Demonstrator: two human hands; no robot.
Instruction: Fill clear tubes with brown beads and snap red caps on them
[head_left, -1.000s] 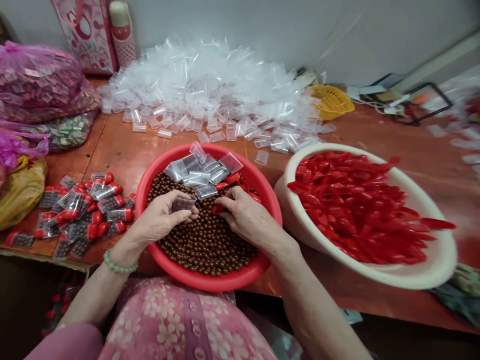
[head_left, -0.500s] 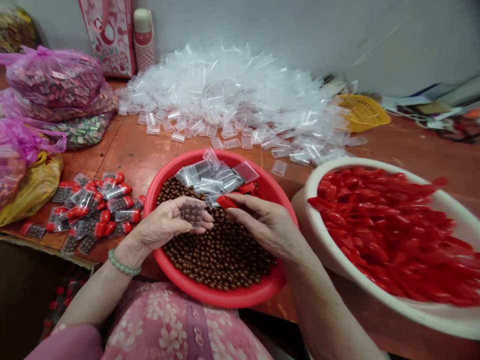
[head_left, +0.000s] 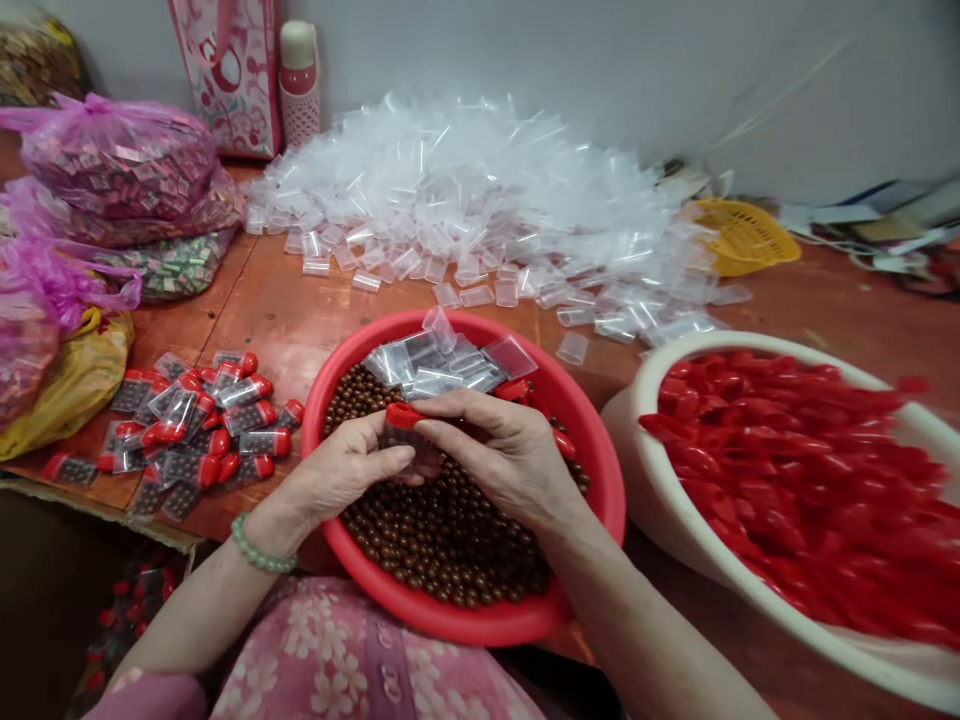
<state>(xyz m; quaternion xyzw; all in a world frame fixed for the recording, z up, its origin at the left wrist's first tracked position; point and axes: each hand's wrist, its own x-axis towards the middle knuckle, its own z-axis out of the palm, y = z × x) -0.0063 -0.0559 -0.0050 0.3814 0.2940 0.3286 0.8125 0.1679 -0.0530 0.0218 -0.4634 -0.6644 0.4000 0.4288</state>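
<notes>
My left hand is closed around a small clear plastic case above the red basin. With fingers pinched, my right hand holds a red plastic cap at the case's upper end. Cap and case touch, though my fingers hide how far they fit together. Beneath both hands, brown beads fill much of the basin. Empty clear sleeves lie on the beads at the back, and a few red caps rest by the basin's right wall.
Filled red-capped cases are piled left of the basin. A white tub of red caps stands at the right. Behind lies a heap of clear sleeves. Pink bags, a bottle and a yellow basket are farther back.
My hands have come together. The red cap in my right hand has moved left onto the clear case, which my left hand has turned more upright. The view has shifted slightly.
</notes>
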